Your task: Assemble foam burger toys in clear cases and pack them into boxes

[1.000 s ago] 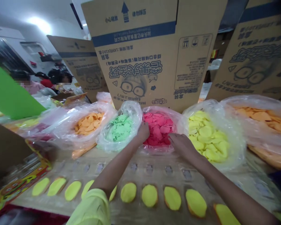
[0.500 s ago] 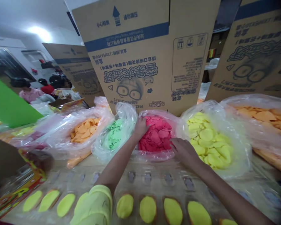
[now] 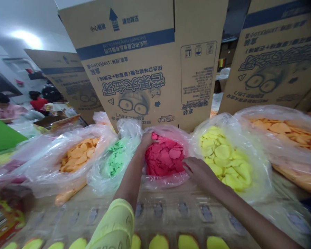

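Note:
A clear plastic bag (image 3: 160, 183) full of flat red pieces (image 3: 166, 155) stands open in front of me. My left hand (image 3: 147, 140) is closed on its left rim, the thumb over the red pieces. At the right rim, my right hand (image 3: 195, 167) has its fingers curled on the plastic, their tips beside the pieces. To the left is a bag of small green pieces (image 3: 116, 157), partly behind my left forearm. Yellow round pieces (image 3: 223, 152) fill the bag to the right, just past my right hand.
Bags of orange pieces (image 3: 80, 154) stand farther left and far right. Behind rises a large cardboard box (image 3: 140, 72), with another box (image 3: 277, 62) at right. Clear moulded trays (image 3: 171, 200) with yellow pieces (image 3: 158, 242) lie in front. Several people (image 3: 38, 102) are at the back left.
The view has turned a little to the right and up, so the bags sit farther left and lower. Both hands stay at the red pieces' bag, with little movement against it.

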`<state>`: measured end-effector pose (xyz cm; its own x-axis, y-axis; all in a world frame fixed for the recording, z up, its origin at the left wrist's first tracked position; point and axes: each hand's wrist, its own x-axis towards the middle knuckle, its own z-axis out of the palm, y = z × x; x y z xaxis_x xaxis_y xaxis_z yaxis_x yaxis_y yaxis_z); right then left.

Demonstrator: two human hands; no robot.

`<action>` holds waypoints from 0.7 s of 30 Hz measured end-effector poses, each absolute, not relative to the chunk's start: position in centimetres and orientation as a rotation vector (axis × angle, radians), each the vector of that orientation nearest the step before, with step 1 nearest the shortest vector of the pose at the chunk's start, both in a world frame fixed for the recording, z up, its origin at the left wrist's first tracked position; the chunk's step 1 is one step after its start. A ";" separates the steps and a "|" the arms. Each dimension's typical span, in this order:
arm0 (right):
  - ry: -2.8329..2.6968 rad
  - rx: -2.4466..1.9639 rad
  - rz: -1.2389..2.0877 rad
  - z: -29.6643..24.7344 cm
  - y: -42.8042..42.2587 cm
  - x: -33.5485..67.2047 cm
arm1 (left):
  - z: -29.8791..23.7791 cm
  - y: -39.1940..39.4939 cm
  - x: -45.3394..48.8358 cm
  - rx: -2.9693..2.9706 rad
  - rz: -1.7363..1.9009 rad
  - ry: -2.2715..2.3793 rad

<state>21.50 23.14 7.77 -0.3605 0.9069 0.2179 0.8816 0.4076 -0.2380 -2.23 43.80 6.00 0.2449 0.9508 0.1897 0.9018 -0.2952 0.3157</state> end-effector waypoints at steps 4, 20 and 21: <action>-2.329 -1.508 0.193 7.9 23.3 21.9 | 6.5 43.8 -2.1 2.330 0.530 1.809; -2.023 -1.390 0.508 7.7 24.5 22.4 | 9.9 35.8 -0.4 1.748 1.209 1.460; -1.989 -1.370 0.529 7.8 24.4 22.1 | 10.1 35.3 -0.1 1.615 1.222 1.412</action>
